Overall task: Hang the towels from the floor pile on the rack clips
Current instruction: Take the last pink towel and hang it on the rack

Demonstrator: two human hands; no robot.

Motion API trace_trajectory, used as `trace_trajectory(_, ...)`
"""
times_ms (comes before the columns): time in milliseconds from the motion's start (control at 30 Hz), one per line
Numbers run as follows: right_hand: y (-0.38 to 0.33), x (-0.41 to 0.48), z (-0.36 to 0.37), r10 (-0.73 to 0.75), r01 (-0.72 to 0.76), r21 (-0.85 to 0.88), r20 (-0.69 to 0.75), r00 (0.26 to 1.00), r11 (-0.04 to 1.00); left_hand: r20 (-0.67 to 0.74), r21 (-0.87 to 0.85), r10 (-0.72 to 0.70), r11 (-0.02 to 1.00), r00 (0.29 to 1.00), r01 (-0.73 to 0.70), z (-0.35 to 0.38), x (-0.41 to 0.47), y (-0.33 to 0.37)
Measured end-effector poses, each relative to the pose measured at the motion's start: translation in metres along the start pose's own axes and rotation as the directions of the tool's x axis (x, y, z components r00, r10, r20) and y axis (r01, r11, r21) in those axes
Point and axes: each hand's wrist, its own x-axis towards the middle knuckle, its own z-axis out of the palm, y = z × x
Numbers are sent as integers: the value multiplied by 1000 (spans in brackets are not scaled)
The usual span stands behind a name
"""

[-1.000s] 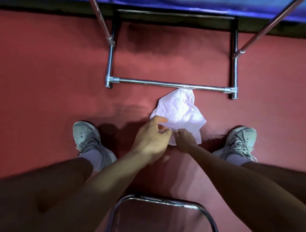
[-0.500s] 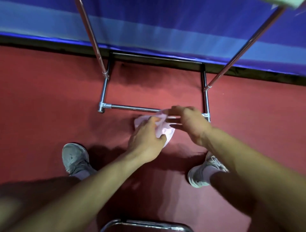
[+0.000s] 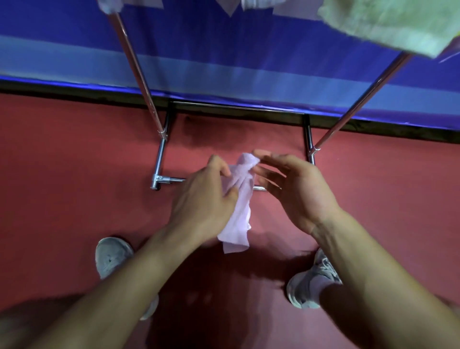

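Observation:
A pale pink towel (image 3: 240,211) hangs bunched in the air between my hands, above the red floor. My left hand (image 3: 204,199) grips its upper middle part. My right hand (image 3: 293,189) pinches the towel's top corner with thumb and forefinger, the other fingers spread. The chrome rack (image 3: 159,159) stands just beyond, its base bar behind the towel and two uprights rising toward the top edge. A light green towel (image 3: 388,22) hangs from the rack at the top right. Pale towels (image 3: 134,3) show at the top left.
My two grey sneakers (image 3: 112,256) (image 3: 311,284) stand apart on the red floor (image 3: 62,186). A blue wall (image 3: 236,62) with a black base strip runs behind the rack. My shadow darkens the floor between my feet.
Both hands lifted the pink towel off the floor and raised it. The view tilted up, bringing the blue wall and hung towels into sight. The right hand shifted to the towel's top corner.

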Motion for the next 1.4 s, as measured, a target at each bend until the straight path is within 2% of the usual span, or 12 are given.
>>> trace_trajectory(100,-7,7,2,-8,4,60,64,998,998,52,43,11,999,999,-13,11,5,2)
trace_trajectory(300,-17,17,-9,-40,28,87,137,990,996,-138,96,70,994,988,-57,12,5,12)
trace_trajectory(400,-11,20,-14,-143,171,-174,161,977,970,-139,-68,-8,998,990,-2,5,7,9)
trace_trajectory(500,0,20,-14,-223,295,-454,206,953,840,-114,-295,-90,954,989,52,1,8,12)
trace_trajectory(567,8,17,-13,-245,353,-568,259,934,744,-83,-468,-178,876,980,120,1,12,16)
trace_trajectory(700,16,10,-8,-276,433,-696,335,901,572,-104,-633,-298,756,949,168,-3,23,23)
trace_trajectory(867,23,11,-10,-287,440,-727,336,897,526,-58,-755,-347,629,936,186,-13,28,24)
trace_trajectory(933,22,15,-12,-351,446,-691,287,892,569,-23,-757,-328,623,944,198,-15,27,23)
trace_trajectory(1033,21,18,-8,-377,418,-570,197,905,707,55,-754,-244,626,968,200,-15,22,24)
trace_trajectory(1133,19,22,-3,-375,385,-474,120,919,792,75,-669,-172,721,982,178,-12,17,20)
trace_trajectory(1300,15,29,-3,-346,324,-332,-7,938,886,-7,-604,-25,797,1000,15,-8,15,14)
trace_trajectory(1400,14,29,-5,-347,332,-344,17,938,878,-58,-603,-7,797,998,-29,-10,17,13)
